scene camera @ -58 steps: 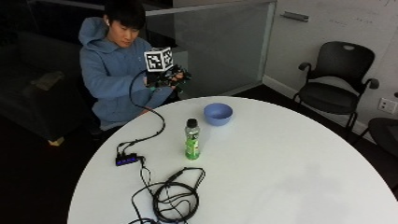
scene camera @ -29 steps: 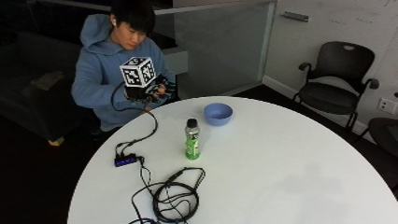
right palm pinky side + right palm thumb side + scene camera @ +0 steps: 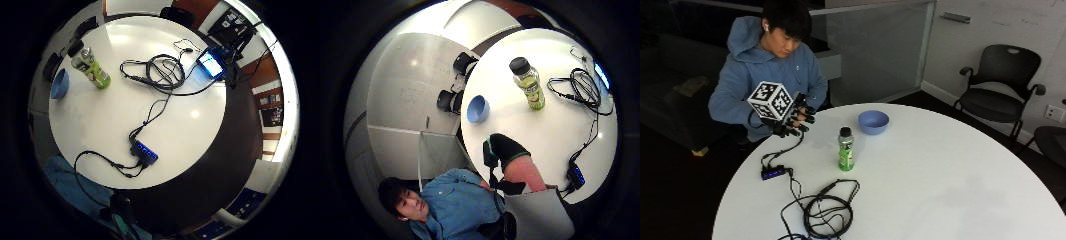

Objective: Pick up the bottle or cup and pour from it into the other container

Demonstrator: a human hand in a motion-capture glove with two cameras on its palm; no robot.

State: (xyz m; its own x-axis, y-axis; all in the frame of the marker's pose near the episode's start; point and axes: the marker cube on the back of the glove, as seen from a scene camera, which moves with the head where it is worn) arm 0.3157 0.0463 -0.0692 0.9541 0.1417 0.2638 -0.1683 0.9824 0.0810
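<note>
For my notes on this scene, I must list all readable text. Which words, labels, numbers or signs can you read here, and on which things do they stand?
No text can be read.
bottle: the green label has print, too small and blurred to read.
blue bowl: plain, no marking.
whiteboard: faint writing, not legible.

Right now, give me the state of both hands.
Gloved right hand: raised off the table's edge, fingers loosely curled, holding nothing.
Bare left hand: out of view, cannot be told.
</note>
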